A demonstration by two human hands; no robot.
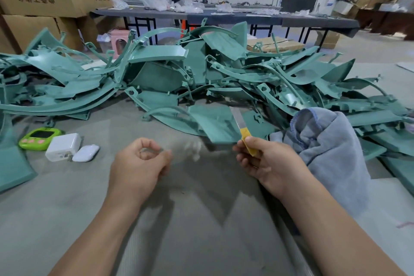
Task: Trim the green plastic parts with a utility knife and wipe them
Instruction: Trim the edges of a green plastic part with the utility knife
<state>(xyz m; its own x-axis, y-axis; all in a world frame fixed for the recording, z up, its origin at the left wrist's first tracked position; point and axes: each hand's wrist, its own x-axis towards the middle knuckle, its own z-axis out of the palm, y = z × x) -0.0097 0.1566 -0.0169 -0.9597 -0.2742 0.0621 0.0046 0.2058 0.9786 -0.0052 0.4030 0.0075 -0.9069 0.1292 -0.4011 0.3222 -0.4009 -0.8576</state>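
Right hand (264, 161) grips knife (245, 140) beside towel (331, 148); left hand (139, 163) clenched empty before green parts (179, 78).

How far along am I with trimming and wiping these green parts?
Done: no finished stack is distinguishable; the green parts lie in one jumbled pile. In hand: your right hand grips the utility knife, blade out; your left hand is curled with no part in it. Left: trimming and wiping with the grey towel, likely for most of the pile.

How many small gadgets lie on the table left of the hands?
3: a lime-green timer farthest left, a white charger right of it, and a white oval case by the charger's right edge. None looks hidden.
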